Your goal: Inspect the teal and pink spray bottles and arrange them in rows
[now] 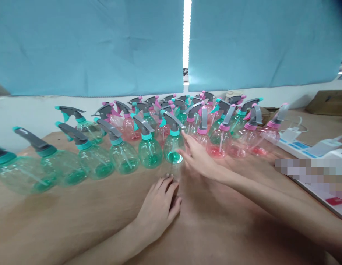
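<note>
My right hand point(200, 156) is at the right side of a green spray bottle point(173, 147) that stands upright on the table. Its thumb overlaps the bottle's side and its index finger reaches up near the turquoise collar; thumb and index are apart. Whether the other fingers press on the bottle is hidden. Palm down on the wooden table point(104, 221), my left hand point(161, 202) rests in front of that bottle, fingers loosely spread and holding nothing. To the left, several green spray bottles point(122, 156) form a front row. Pink spray bottles point(219, 143) continue it on the right.
More green and pink spray bottles stand behind the front row. On the right lies a white power strip point(300, 145) with plugged-in chargers and cables. A brown cardboard piece point(328, 105) is at the back right. Blue sheeting point(90, 48) hangs behind the table.
</note>
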The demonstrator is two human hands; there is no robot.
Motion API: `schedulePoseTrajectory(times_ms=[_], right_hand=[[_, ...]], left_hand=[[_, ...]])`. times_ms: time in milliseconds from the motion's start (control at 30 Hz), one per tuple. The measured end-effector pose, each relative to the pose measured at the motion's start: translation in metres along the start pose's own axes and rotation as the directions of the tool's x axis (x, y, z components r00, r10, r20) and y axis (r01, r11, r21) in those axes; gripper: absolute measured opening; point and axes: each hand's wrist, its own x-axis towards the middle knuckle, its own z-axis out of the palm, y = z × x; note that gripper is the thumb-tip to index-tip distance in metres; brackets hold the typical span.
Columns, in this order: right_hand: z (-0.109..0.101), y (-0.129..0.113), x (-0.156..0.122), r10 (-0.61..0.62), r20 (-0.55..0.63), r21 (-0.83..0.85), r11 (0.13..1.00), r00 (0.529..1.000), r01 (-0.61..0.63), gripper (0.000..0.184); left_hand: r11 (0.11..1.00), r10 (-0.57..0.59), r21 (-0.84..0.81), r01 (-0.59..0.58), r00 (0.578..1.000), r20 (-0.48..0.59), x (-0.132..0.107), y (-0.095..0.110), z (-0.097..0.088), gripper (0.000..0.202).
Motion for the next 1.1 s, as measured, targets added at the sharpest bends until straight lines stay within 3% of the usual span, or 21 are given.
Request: schedulePoseTrajectory(times_ms=[400, 533, 600, 700, 800, 1000, 1100], right_hand=[[-0.006, 0.0, -0.006, -0.008, 0.035, 0.065, 0.998, 0.999, 0.006, 0.06], [-0.025, -0.001, -0.026, 0.0, 0.013, 0.182, 0.983, 1.0, -0.002, 0.052], [-0.04, 0.0, -0.036, 0.058, -0.001, 0.232, 0.971, 0.998, -0.056, 0.038], [-0.062, 0.007, -0.044, 0.139, -0.155, 0.092, 0.988, 0.978, -0.126, 0.023], [-0.075, 0.017, -0.042, 0.145, -0.258, -0.089, 0.981, 0.955, -0.173, 0.038], [-0.064, 0.029, -0.015, 0.179, -0.199, -0.181, 0.96, 0.964, -0.215, 0.069], [-0.054, 0.034, -0.004, 0.177, -0.182, -0.186, 0.96, 0.967, -0.211, 0.074]], left_hand=[[1.0, 0.002, 0.002, -0.002, 1.0, -0.003, 0.0, -0.001, -0.001, 0.031], [1.0, 0.006, -0.007, -0.006, 1.0, -0.008, -0.001, -0.001, -0.001, 0.031], [1.0, 0.008, -0.015, -0.009, 1.0, -0.019, -0.001, -0.002, -0.001, 0.031], [1.0, 0.005, -0.019, -0.006, 1.0, -0.03, -0.002, -0.004, 0.0, 0.031], [1.0, -0.003, -0.02, 0.002, 1.0, -0.026, -0.002, -0.005, -0.001, 0.032], [0.999, -0.014, -0.037, 0.013, 1.0, -0.023, 0.001, -0.005, -0.006, 0.032], [0.998, -0.037, -0.059, 0.034, 0.998, -0.051, 0.002, -0.004, -0.009, 0.03]])
